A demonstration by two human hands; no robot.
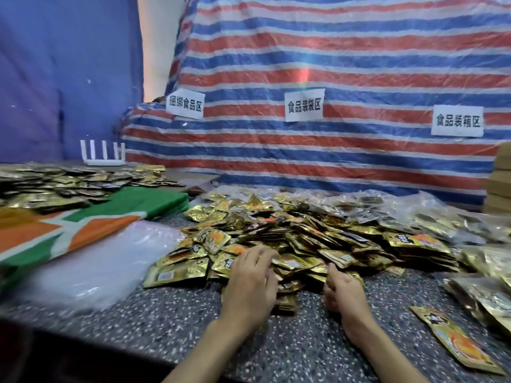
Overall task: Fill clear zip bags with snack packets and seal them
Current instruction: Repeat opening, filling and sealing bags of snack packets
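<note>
A big heap of gold snack packets [312,233] lies on the speckled counter [166,322]. My left hand [253,277] rests on the heap's near edge, fingers spread over the packets. My right hand [343,288] is beside it, thumb up and fingers curled into the packets at the edge. A small stack of packets [287,299] sits between the two hands. A pile of empty clear zip bags [96,266] with pink zip strips lies flat to the left, apart from both hands.
Filled clear bags [481,258] pile up at the right, and a loose packet [456,341] lies near the front right. A green and orange sheet [83,225] and more gold packets [55,186] cover the left. Behind are a white router [102,153], cardboard boxes [500,178] and a striped tarp [331,64] with paper labels.
</note>
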